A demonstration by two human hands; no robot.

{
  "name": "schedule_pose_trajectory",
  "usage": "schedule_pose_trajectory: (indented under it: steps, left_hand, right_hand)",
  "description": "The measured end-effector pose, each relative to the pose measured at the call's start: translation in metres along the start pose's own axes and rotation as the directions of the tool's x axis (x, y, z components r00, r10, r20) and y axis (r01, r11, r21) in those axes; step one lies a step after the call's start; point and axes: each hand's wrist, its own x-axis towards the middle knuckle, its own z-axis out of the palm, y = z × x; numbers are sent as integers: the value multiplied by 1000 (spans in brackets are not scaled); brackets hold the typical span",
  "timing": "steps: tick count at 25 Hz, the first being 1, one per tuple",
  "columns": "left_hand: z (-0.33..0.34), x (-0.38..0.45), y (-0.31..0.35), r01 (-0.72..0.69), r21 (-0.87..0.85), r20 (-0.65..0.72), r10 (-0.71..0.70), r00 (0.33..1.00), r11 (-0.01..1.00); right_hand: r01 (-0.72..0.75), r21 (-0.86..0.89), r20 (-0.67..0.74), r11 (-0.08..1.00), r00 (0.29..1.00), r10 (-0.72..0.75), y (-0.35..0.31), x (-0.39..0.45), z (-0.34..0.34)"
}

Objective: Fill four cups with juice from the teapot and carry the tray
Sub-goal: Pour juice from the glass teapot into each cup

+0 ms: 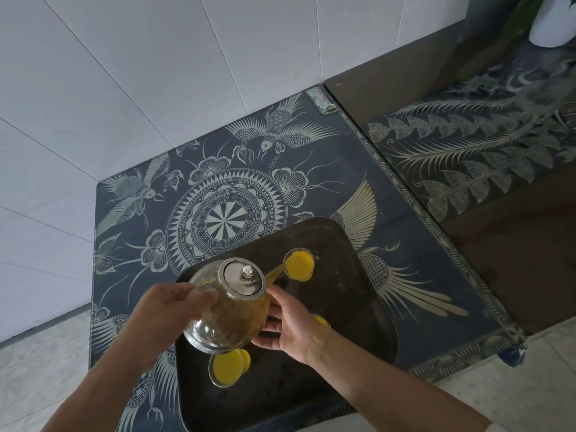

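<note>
A glass teapot (229, 316) with a metal lid is tilted over a black tray (349, 294), its spout at the far cup (298, 264), which holds yellow juice. My left hand (165, 313) grips the teapot's handle side. My right hand (290, 328) supports the pot's body from the right with curved fingers. A near cup (227, 367) full of juice stands below the pot. Another cup (321, 320) with juice shows partly behind my right hand. A fourth cup is hidden from view.
The tray lies on a dark low table (218, 182) with pale bird and flower patterns. A second patterned surface (467, 145) adjoins on the right. White wall tiles rise behind, and a white pot (551, 23) with a plant stands far right.
</note>
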Motion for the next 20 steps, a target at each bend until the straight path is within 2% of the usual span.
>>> schedule_pose_trajectory:
  steps: [4,11,17,20]
  left_hand:
    - [7,5,-9,-15,-48,-2,15,1000,999]
    - [16,6,-22,-74,-253,-21,72,997,965]
    - [20,-14,-29,-123,-440,-76,100,992,889]
    - [18,-25,-37,-186,-508,-92,162,983,841]
  right_hand:
    - [34,-9,-52,999,998,-35,-6,-2,-3]
    - [140,-26,-131,990,981,-142,-13,-1,-7]
    - [240,-135,-103,961,961,-255,-20,-16,-3]
    - [267,-213,-75,940,955,-288,-29,-25,1]
